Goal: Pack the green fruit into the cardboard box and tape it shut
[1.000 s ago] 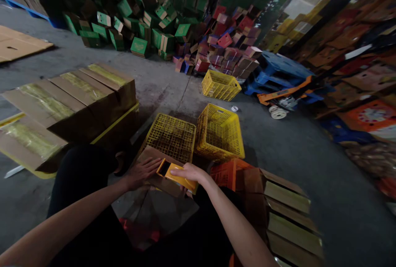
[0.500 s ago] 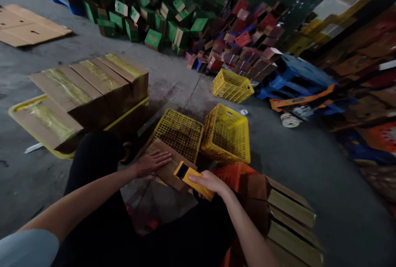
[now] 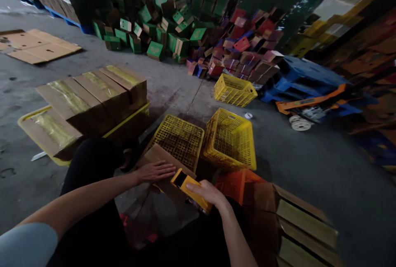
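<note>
My left hand (image 3: 156,171) lies flat on a brown cardboard box (image 3: 170,157), its fingers stretched out. In my right hand (image 3: 206,192) is a chunky yellow hand-held tool (image 3: 193,190) with a black opening at its front end; its exact kind does not show. The thumb rests along its top. That front end is at the box, just right of my left fingertips, and I cannot tell whether it touches. The box is tilted between my knees, against an upturned yellow crate (image 3: 176,137). The tool and my left hand hide part of it.
Taped cartons (image 3: 93,89) fill a yellow crate at left. A yellow crate (image 3: 230,139) and an orange crate (image 3: 232,186) stand right of centre, with more taped cartons (image 3: 303,217) lower right. Beyond lie heaped green boxes (image 3: 154,50), blue pallets (image 3: 309,75) and an orange pallet jack (image 3: 311,101).
My view has tilted up slightly, so the surroundings sit lower. The box's far edge looks more raised, and the tool's front end has come slightly closer to my left fingers.
</note>
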The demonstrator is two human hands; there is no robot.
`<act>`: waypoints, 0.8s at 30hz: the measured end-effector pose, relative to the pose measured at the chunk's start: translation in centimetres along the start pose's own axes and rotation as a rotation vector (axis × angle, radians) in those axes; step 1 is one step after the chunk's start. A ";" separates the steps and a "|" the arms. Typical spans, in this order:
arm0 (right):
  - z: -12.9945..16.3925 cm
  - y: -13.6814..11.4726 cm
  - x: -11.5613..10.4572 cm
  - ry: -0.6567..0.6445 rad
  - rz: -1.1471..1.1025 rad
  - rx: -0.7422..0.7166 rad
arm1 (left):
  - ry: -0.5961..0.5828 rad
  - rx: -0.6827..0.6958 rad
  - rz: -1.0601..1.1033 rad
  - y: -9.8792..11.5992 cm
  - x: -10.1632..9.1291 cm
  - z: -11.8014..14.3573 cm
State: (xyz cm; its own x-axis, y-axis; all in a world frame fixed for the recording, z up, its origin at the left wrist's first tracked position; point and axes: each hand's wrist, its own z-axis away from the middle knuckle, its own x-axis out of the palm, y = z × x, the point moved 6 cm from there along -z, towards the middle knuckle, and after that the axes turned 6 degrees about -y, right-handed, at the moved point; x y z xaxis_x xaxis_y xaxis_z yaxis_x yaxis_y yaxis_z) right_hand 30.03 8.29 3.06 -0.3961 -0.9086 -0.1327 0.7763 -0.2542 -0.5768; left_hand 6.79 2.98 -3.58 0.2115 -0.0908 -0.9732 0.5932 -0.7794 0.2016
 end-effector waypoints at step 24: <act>2.0 2.5 0.1 0.137 0.093 0.034 | -0.022 -0.004 -0.032 0.8 -0.4 -0.3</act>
State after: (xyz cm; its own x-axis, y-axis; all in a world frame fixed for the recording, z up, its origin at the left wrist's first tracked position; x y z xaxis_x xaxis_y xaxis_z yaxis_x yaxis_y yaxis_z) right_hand 32.95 6.93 3.23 -0.3830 -0.8755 -0.2946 0.8278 -0.1838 -0.5300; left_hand 7.42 2.52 -2.97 0.1751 -0.0800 -0.9813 0.6026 -0.7795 0.1710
